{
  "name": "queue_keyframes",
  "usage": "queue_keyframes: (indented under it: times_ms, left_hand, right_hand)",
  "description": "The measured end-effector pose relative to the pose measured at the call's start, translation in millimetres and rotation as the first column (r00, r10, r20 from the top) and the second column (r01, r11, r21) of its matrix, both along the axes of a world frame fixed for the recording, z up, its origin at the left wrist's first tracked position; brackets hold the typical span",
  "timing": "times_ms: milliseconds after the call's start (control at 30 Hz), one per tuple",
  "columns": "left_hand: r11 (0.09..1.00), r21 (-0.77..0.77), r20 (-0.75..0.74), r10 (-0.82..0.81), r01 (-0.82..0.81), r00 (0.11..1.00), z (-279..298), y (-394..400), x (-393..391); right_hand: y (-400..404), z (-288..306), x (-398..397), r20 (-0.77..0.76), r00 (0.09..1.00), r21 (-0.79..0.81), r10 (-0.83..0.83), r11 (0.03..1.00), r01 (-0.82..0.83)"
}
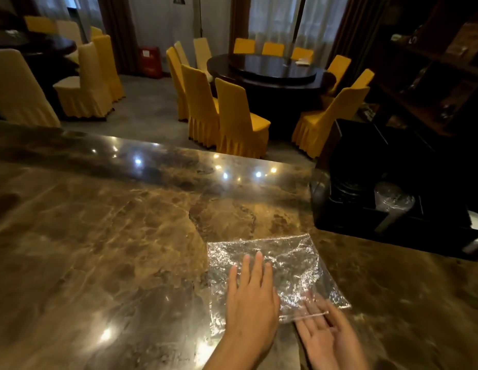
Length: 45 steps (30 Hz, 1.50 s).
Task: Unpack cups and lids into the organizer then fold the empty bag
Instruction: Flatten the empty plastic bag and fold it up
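A clear, crinkled plastic bag [283, 263] lies flat on the brown marble counter [112, 236]. My left hand [250, 297] rests palm down on the bag's near left part, fingers spread. My right hand [326, 332] is at the bag's near right corner, palm up, with its fingertips under the plastic edge; it is motion-blurred. A black organizer [366, 209] stands at the right of the counter, with a stack of clear cups [392, 201] in one compartment and dark lids [350, 186] in the one to its left.
The counter's far edge runs diagonally behind the bag. Beyond it stand yellow-covered chairs [232, 118] around a dark round table [272, 69]. Dark wooden shelves [432, 76] fill the right side.
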<state>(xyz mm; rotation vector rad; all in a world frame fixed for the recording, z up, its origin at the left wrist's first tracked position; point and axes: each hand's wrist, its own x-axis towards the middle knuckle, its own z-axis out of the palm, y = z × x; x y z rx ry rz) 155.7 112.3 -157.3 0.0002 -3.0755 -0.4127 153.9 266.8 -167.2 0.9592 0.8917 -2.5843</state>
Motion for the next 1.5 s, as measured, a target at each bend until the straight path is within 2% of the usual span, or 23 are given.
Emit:
queue_keyframes:
  times_ms: [133, 333, 533, 600, 633, 700, 733, 800, 833, 867, 900, 933, 967, 1033, 1067, 1100, 1133, 1167, 1200, 1267, 1333, 1433, 1500]
  left_hand:
    - [0.996, 0.050, -0.075, 0.081, -0.078, 0.994, 9, 12, -18]
    - [1.000, -0.020, 0.012, 0.022, -0.022, 1.000, -14, 12, -25]
    - [1.000, -0.028, 0.000, 0.011, -0.011, 1.000, -25, 11, -23]
    - [0.999, -0.044, -0.006, 0.014, -0.014, 1.000, -25, 10, -22]
    - [0.999, -0.045, -0.011, 0.011, -0.011, 1.000, -25, 10, -22]
    - [0.999, -0.051, -0.022, 0.010, -0.011, 1.000, -25, 11, -21]
    - [0.999, -0.036, -0.037, 0.015, -0.016, 0.999, -24, 11, -21]
    - [1.000, -0.014, -0.053, 0.026, -0.027, 0.998, -23, 8, -21]
    - [0.999, 0.029, -0.054, 0.031, -0.030, 0.998, -22, 6, -20]
    - [0.990, 0.140, -0.069, 0.045, -0.035, 0.997, -23, 5, -18]
    - [0.936, 0.342, -0.065, 0.116, -0.087, 0.991, -20, 4, -15]
    - [0.810, 0.569, -0.013, 0.179, -0.140, 0.984, -17, 3, -13]
    - [0.643, 0.749, 0.045, 0.191, -0.160, 0.980, -13, 0, -11]
    - [0.323, 0.928, 0.110, 0.246, -0.188, 0.963, -6, -12, -11]
    - [0.187, 0.965, 0.123, 0.287, -0.182, 0.950, -5, -22, -12]
    - [0.002, 0.981, 0.184, 0.320, -0.194, 0.929, -4, -34, -15]
    - [-0.233, 0.954, 0.259, 0.316, -0.190, 0.913, -5, -46, -18]
    - [-0.438, 0.881, 0.316, 0.261, -0.180, 0.912, -6, -57, -20]
    - [-0.595, 0.783, 0.349, 0.178, -0.182, 0.920, -7, -64, -19]
    - [-0.731, 0.649, 0.374, 0.067, -0.210, 0.925, -6, -72, -18]
    - [-0.777, 0.602, 0.378, 0.073, -0.185, 0.923, -5, -74, -17]
    - [-0.820, 0.557, 0.413, 0.138, -0.130, 0.900, 1, -81, -14]
    - [-0.783, 0.618, 0.384, 0.220, -0.072, 0.897, 5, -90, -7]
  right_hand:
    - [-4, 15, -9, 0.089, 0.996, -0.042, -0.001, 0.999, 0.005]
    - [-6, 13, -3, 0.102, 0.989, 0.062, 0.109, 0.991, -0.116]
    - [-8, 17, -13, -0.091, 0.971, 0.373, 0.220, 0.912, -0.172]
    - [-15, 22, -17, -0.166, 0.934, 0.584, 0.317, 0.794, -0.166]
    - [-20, 24, -19, -0.184, 0.902, 0.706, 0.390, 0.691, -0.155]
    - [-30, 27, -17, -0.220, 0.827, 0.841, 0.517, 0.530, -0.108]
    - [-35, 29, -14, -0.246, 0.767, 0.880, 0.592, 0.468, -0.078]
    - [-40, 30, -9, -0.238, 0.597, 0.959, 0.766, 0.283, 0.019]
    - [-42, 27, -7, -0.196, 0.509, 0.980, 0.838, 0.183, 0.075]
    - [-44, 25, -6, -0.146, 0.424, 0.987, 0.894, 0.101, 0.129]
    - [-46, 23, -5, -0.088, 0.346, 0.984, 0.934, 0.027, 0.175]
    - [-50, 21, -4, -0.027, 0.289, 0.975, 0.957, -0.039, 0.220]
    - [-55, 20, -3, 0.015, 0.255, 0.965, 0.967, -0.081, 0.251]
    - [-63, 22, -5, 0.038, 0.233, 0.957, 0.972, -0.103, 0.273]
    - [-67, 23, -6, 0.061, 0.224, 0.951, 0.973, -0.125, 0.284]
    - [-71, 22, -8, 0.104, 0.210, 0.939, 0.972, -0.166, 0.302]
    - [-74, 20, -9, 0.170, 0.195, 0.918, 0.966, -0.227, 0.325]
    - [-76, 18, -10, 0.238, 0.179, 0.893, 0.955, -0.287, 0.347]
    - [-79, 15, -10, 0.300, 0.168, 0.868, 0.939, -0.342, 0.362]
    - [-84, 9, -10, 0.395, 0.140, 0.813, 0.908, -0.417, 0.407]
    - [-87, 4, -10, 0.460, 0.118, 0.762, 0.880, -0.460, 0.457]
    - [-89, 1, -10, 0.492, 0.120, 0.743, 0.862, -0.487, 0.459]
    - [-89, -1, -10, 0.503, 0.118, 0.739, 0.856, -0.496, 0.456]
